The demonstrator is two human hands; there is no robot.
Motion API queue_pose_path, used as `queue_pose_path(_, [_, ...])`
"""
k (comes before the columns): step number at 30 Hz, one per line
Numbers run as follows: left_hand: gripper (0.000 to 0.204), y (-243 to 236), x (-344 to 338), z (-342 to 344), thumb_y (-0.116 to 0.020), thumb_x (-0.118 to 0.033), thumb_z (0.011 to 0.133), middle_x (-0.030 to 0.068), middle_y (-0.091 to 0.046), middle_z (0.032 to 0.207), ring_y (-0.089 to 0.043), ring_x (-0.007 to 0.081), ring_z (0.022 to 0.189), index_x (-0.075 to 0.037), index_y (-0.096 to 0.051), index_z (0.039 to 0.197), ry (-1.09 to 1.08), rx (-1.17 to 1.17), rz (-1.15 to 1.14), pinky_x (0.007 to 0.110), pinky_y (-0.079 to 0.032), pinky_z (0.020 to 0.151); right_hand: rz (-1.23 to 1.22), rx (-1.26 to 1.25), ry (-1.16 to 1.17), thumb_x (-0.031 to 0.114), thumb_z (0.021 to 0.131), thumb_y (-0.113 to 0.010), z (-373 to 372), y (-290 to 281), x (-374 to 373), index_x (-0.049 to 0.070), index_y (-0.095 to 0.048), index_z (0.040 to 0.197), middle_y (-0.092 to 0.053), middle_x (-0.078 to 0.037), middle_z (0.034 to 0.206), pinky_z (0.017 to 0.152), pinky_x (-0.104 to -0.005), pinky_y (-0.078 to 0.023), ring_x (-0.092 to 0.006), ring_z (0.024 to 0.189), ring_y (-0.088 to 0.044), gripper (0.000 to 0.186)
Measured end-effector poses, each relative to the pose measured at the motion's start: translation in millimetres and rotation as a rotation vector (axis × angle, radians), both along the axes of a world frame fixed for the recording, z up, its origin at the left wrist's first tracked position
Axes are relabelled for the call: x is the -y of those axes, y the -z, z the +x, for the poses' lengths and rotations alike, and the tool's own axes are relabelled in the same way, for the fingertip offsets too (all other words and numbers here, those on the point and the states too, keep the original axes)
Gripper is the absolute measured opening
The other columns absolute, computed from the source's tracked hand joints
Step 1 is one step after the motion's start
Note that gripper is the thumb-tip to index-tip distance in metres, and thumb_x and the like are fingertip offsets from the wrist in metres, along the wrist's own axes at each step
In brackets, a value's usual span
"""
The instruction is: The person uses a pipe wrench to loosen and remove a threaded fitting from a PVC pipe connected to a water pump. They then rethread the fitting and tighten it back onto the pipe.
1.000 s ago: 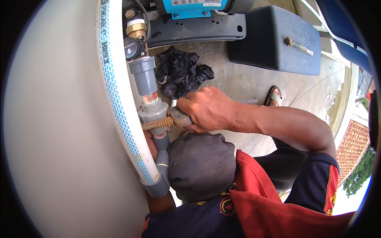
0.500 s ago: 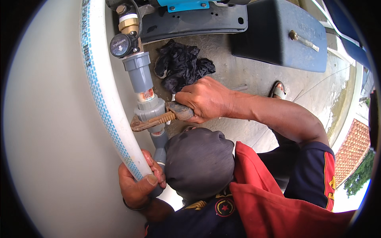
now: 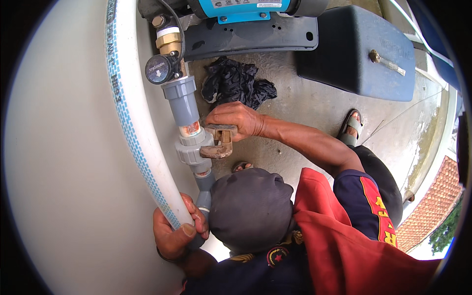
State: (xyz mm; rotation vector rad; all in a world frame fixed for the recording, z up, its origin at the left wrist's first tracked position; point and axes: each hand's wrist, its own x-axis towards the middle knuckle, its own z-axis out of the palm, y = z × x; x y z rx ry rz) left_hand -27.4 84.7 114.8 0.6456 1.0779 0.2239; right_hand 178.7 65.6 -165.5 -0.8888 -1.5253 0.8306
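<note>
Neither of my own hands shows. A co-worker in a dark cap (image 3: pixel 250 209) crouches below me. The co-worker's right hand (image 3: pixel 238 118) grips a rusty adjustable wrench (image 3: pixel 227 143), whose jaws are at the right side of a grey pipe union (image 3: pixel 193 147). Whether the jaws touch the union cannot be made out. The co-worker's left hand (image 3: pixel 172 238) is wrapped round the lower end of a white hose (image 3: pixel 130 115) with blue dashes. Above the union stand a grey plastic coupling (image 3: pixel 182 105) and a brass fitting (image 3: pixel 169 40) with a round black gauge-like part (image 3: pixel 159 69).
A blue motor (image 3: pixel 243 6) sits on a dark metal base (image 3: pixel 246 37) at the top. Right of it stands a dark grey plastic cover (image 3: pixel 366 54). Crumpled black cloth (image 3: pixel 236 81) lies on the concrete floor (image 3: pixel 300 88). A pale rounded surface (image 3: pixel 59 147) fills the left side.
The co-worker's wrench has come off its place across the union and turned to its right side. Their left hand stays on the hose. The whole view has shifted slightly.
</note>
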Motion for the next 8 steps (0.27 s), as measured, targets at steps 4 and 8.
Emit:
queue_pose_path(4, [0.069,45.0,7.4,-3.5,-0.067,-0.053,0.09,0.0143,-0.061,0.104,-0.063,0.026,0.098,0.002,-0.048,0.126,-0.254,0.041,0.273,0.04,-0.051,0.086,-0.225,0.205,0.147,0.021,0.077,-0.073,45.1,-25.3,45.8,-0.004,-0.067,0.104,-0.068,-0.019,0.087,0.065,-0.0403,-0.056,-0.0339,0.071,-0.068,0.037])
queue_pose_path(8, [0.093,108.4,-11.7,-8.8,-0.062,-0.072,0.085,0.0128,-0.054,0.13,-0.05,0.026,0.126,-0.004,-0.039,0.144,-0.211,-0.338,0.284,0.043,-0.041,0.104,-0.54,0.72,0.335,0.024,0.079,-0.074,73.4,-12.1,63.8,-0.003,-0.065,0.097,-0.067,-0.018,0.083,0.061,-0.0419,-0.056,-0.0332,0.067,-0.068,0.033])
